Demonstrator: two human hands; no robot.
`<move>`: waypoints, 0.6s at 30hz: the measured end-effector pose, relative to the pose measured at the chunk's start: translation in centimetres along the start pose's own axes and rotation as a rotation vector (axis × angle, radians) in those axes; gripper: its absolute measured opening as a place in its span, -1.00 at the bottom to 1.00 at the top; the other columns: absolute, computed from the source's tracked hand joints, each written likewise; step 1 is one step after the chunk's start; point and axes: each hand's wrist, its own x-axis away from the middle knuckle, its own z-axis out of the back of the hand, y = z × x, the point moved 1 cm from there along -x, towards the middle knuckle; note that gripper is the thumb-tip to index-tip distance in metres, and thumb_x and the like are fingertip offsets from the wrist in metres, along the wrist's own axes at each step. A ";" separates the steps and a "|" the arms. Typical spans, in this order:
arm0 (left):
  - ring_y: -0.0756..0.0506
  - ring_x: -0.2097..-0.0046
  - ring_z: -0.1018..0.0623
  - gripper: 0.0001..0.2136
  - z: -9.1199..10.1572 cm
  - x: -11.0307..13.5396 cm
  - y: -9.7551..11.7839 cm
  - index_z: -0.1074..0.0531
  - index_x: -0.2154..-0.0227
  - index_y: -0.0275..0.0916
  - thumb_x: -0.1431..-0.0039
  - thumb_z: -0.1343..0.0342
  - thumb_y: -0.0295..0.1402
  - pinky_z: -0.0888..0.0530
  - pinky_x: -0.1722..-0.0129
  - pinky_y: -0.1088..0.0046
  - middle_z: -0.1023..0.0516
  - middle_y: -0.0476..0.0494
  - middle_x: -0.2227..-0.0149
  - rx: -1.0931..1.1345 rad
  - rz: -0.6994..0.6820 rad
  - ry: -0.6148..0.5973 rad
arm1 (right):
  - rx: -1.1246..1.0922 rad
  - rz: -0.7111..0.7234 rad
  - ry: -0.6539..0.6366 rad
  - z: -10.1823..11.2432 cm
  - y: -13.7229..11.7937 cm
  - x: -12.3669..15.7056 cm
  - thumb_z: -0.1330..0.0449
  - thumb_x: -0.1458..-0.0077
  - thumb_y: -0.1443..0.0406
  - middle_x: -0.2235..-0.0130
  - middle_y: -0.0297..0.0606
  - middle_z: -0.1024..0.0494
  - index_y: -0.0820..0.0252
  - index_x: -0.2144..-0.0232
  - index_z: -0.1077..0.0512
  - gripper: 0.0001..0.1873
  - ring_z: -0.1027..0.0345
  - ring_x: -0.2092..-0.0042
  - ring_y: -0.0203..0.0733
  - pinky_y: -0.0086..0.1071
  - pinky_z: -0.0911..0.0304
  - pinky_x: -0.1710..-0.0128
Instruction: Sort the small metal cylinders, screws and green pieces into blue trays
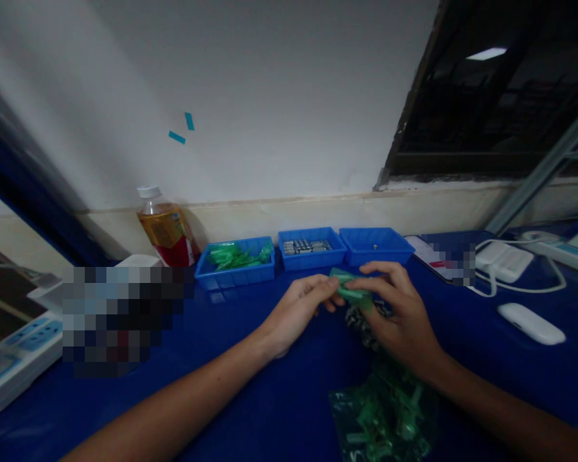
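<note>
Both hands are on it now: left hand [296, 311] pinching one end of the green plastic packet [351, 287] between thumb and fingers, right hand [407, 321] nipping the other side, digits drawn in close. Beneath, a half-hidden heap of small parts [359, 321]; nearer, a green bag [385, 420]; beyond, three blue trays [238, 278].

On the left of my view I see a white-capped bottle [173, 234] standing near the wall [289, 96], which carries two blue strips [177, 137]. To the right, I make out a rounded white case [531, 323] on the desk [481, 366], a white block [505, 260] and a dark window [496, 102].
</note>
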 end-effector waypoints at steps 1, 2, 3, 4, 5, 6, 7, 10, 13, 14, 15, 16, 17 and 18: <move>0.00 0.39 -0.42 -0.68 -0.1 0.0 -0.1 -0.43 0.40 -0.28 -0.21 0.05 -0.12 -0.30 0.43 0.52 -0.48 -0.07 0.41 0.037 0.021 -0.006 | 0.010 0.009 -0.003 0.0 0.1 0.0 -0.06 0.01 0.48 0.11 -0.17 -0.33 0.04 0.26 -0.46 -0.68 -0.25 0.07 -0.05 -0.13 -0.26 0.16; 0.01 0.40 -0.42 -0.71 -0.1 -0.1 -0.1 -0.43 0.40 -0.29 -0.20 0.02 -0.15 -0.29 0.45 0.53 -0.47 -0.06 0.43 0.046 0.037 -0.003 | 0.019 0.018 -0.005 -0.1 0.1 0.1 -0.05 0.01 0.49 0.10 -0.18 -0.32 0.03 0.26 -0.47 -0.66 -0.25 0.06 -0.05 -0.12 -0.26 0.15; 0.02 0.42 -0.41 -0.75 -0.1 -0.2 -0.1 -0.43 0.40 -0.29 -0.19 -0.01 -0.19 -0.29 0.47 0.55 -0.46 -0.05 0.46 0.029 0.047 0.007 | 0.029 0.028 -0.008 -0.1 0.1 0.1 -0.03 0.01 0.50 0.09 -0.18 -0.31 0.03 0.26 -0.47 -0.65 -0.24 0.04 -0.04 -0.11 -0.25 0.14; 0.03 0.45 -0.40 -0.78 0.1 -0.4 0.0 -0.43 0.41 -0.30 -0.17 -0.03 -0.24 -0.28 0.48 0.56 -0.44 -0.03 0.49 -0.014 0.046 0.023 | 0.037 0.035 -0.010 -0.2 0.1 0.1 -0.03 0.00 0.50 0.08 -0.18 -0.30 0.02 0.25 -0.47 -0.64 -0.23 0.03 -0.03 -0.10 -0.25 0.13; 0.03 0.48 -0.38 -0.82 0.4 -0.6 0.2 -0.43 0.42 -0.30 -0.16 -0.04 -0.29 -0.28 0.49 0.56 -0.43 -0.02 0.52 -0.082 0.027 0.044 | 0.043 0.038 -0.014 -0.2 -0.1 0.0 -0.03 -0.02 0.49 0.06 -0.17 -0.29 0.03 0.24 -0.46 -0.65 -0.22 0.02 -0.03 -0.10 -0.25 0.12; 0.03 0.49 -0.38 -0.84 0.9 -0.8 0.6 -0.43 0.42 -0.30 -0.15 -0.04 -0.32 -0.29 0.49 0.56 -0.43 -0.01 0.53 -0.178 -0.008 0.071 | 0.045 0.034 -0.018 -0.2 -0.2 0.0 -0.04 -0.04 0.47 0.05 -0.16 -0.28 0.03 0.23 -0.46 -0.67 -0.22 0.01 -0.02 -0.10 -0.25 0.11; 0.03 0.50 -0.38 -0.84 1.7 -1.0 1.2 -0.43 0.41 -0.30 -0.15 -0.03 -0.33 -0.30 0.49 0.55 -0.43 -0.01 0.54 -0.297 -0.056 0.103 | 0.044 0.023 -0.020 -0.1 -0.4 0.0 -0.04 -0.06 0.46 0.04 -0.15 -0.27 0.04 0.23 -0.45 -0.70 -0.22 0.01 -0.03 -0.10 -0.26 0.10; -0.04 0.43 -0.45 -0.83 5.7 -1.5 3.9 -0.46 0.29 -0.27 -0.13 -0.04 -0.33 -0.35 0.39 0.47 -0.50 -0.07 0.46 -0.833 -0.229 0.281 | 0.021 -0.004 -0.024 0.0 -0.9 0.0 -0.06 -0.10 0.41 0.04 -0.13 -0.27 0.07 0.20 -0.42 -0.76 -0.25 0.03 -0.04 -0.10 -0.26 0.09; -0.09 0.34 -0.51 -0.74 11.0 -1.2 6.4 -0.43 0.12 -0.22 -0.12 -0.03 -0.34 -0.39 0.29 0.42 -0.55 -0.13 0.29 -1.159 -0.213 0.493 | -0.001 0.000 -0.033 0.2 -1.3 0.0 -0.08 -0.11 0.39 0.05 -0.14 -0.27 0.07 0.20 -0.41 -0.78 -0.26 0.04 -0.06 -0.10 -0.26 0.08; -0.12 0.31 -0.52 -0.73 12.7 -1.0 6.8 -0.43 0.12 -0.21 -0.13 -0.03 -0.32 -0.39 0.28 0.41 -0.55 -0.14 0.26 -1.216 -0.181 0.518 | -0.007 0.002 -0.038 0.2 -1.3 0.1 -0.08 -0.11 0.39 0.05 -0.14 -0.27 0.08 0.20 -0.41 -0.78 -0.26 0.04 -0.07 -0.11 -0.26 0.09; -0.13 0.29 -0.52 -0.72 14.3 -0.8 7.1 -0.42 0.10 -0.20 -0.14 -0.02 -0.30 -0.40 0.26 0.40 -0.56 -0.15 0.24 -1.258 -0.151 0.554 | -0.014 0.003 -0.045 0.1 -1.4 0.1 -0.08 -0.11 0.38 0.05 -0.14 -0.27 0.08 0.20 -0.41 -0.79 -0.26 0.04 -0.07 -0.11 -0.27 0.09; -0.15 0.27 -0.53 -0.71 15.7 -0.6 7.1 -0.41 0.08 -0.21 -0.15 0.00 -0.29 -0.40 0.25 0.38 -0.56 -0.16 0.23 -1.296 -0.121 0.589 | -0.020 0.004 -0.051 0.1 -1.4 0.1 -0.09 -0.11 0.38 0.06 -0.14 -0.27 0.08 0.20 -0.41 -0.80 -0.26 0.04 -0.07 -0.11 -0.27 0.10; -0.17 0.26 -0.53 -0.71 16.9 -0.4 7.0 -0.41 0.08 -0.21 -0.16 0.01 -0.29 -0.40 0.24 0.36 -0.56 -0.18 0.23 -1.340 -0.096 0.614 | -0.027 0.006 -0.057 0.0 -1.5 0.2 -0.09 -0.12 0.37 0.06 -0.13 -0.27 0.09 0.21 -0.41 -0.81 -0.26 0.05 -0.07 -0.12 -0.27 0.11; -0.17 0.24 -0.53 -0.71 17.8 -0.3 6.7 -0.41 0.08 -0.20 -0.16 0.02 -0.28 -0.40 0.22 0.35 -0.56 -0.18 0.22 -1.380 -0.067 0.618 | -0.033 0.006 -0.062 0.0 -1.5 0.2 -0.09 -0.12 0.37 0.06 -0.13 -0.27 0.09 0.21 -0.41 -0.82 -0.27 0.05 -0.08 -0.12 -0.28 0.11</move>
